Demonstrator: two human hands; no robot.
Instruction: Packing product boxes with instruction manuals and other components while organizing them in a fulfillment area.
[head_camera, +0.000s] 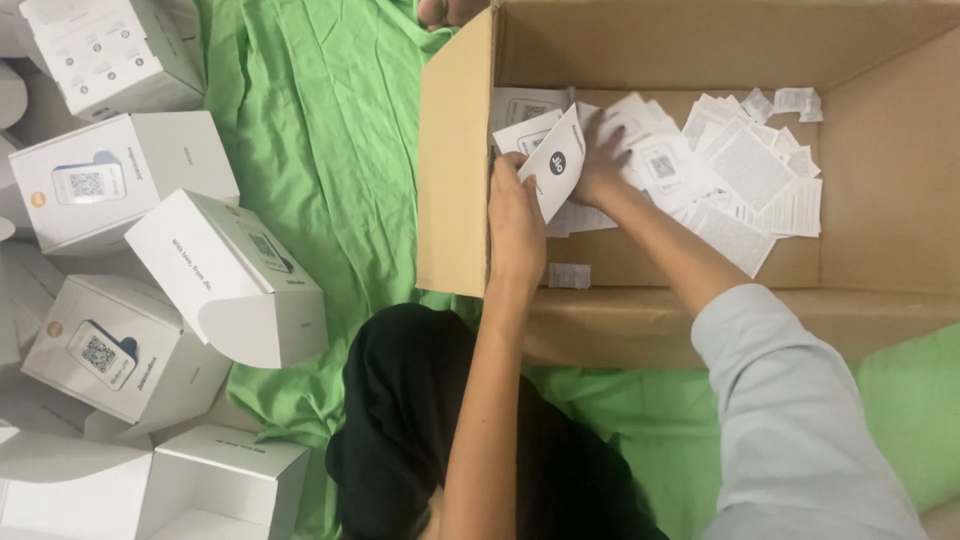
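Both hands work inside the open brown cardboard carton (700, 60). The left hand (515, 225) has its fingers closed on a folded white paper leaflet (555, 170), held upright at the carton's left wall, clear of the heap. The right hand (598, 160) lies flat on the loose white leaflets (740, 180), fingers spread, gripping nothing visible. White cardboard boxes (230, 275) sit on green cloth (320, 130) alongside
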